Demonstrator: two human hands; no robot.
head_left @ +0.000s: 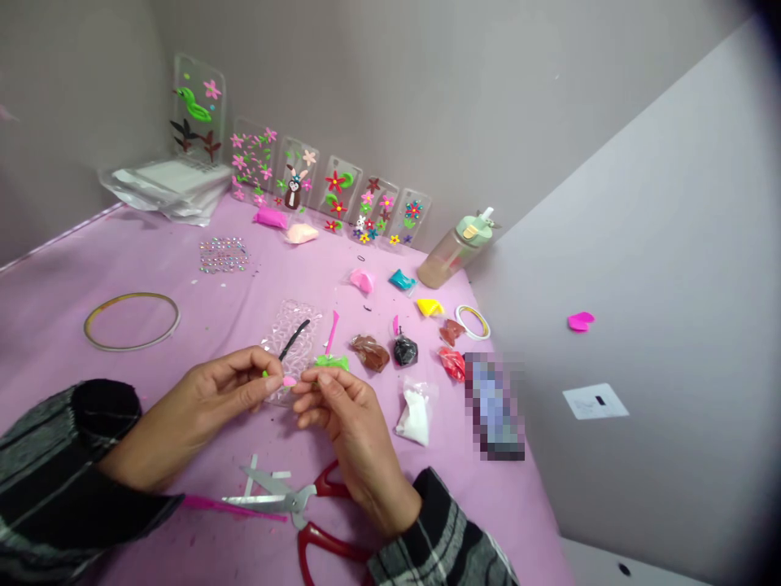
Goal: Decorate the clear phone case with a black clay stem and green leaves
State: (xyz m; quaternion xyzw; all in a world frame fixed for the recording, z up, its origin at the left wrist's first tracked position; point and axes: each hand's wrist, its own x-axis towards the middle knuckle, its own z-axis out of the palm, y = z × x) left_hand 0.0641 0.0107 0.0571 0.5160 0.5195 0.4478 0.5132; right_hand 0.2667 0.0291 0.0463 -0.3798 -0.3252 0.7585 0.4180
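Note:
My left hand (235,387) pinches a small pink clay piece (289,381) between thumb and forefinger, with a bit of green showing at the fingertips. Just to the right, my right hand (347,419) has its thumb pressed to its forefinger; whatever is between them is too small to make out. Both hands hover over a transparent case with a bubbly pattern (286,330), on which a black clay strip (295,338) lies. Behind the right fingertips sit a bag of green clay (333,362) and a thin pink stick (333,332). Red-handled scissors (298,498) lie open below the hands.
Bagged clay in brown (370,352), black (405,350), white (415,415) and other colours lies to the right, near a pixelated phone-like object (495,407). Decorated transparent cases (345,195) and a bottle (455,251) stand by the wall. A hoop (133,350) lies left.

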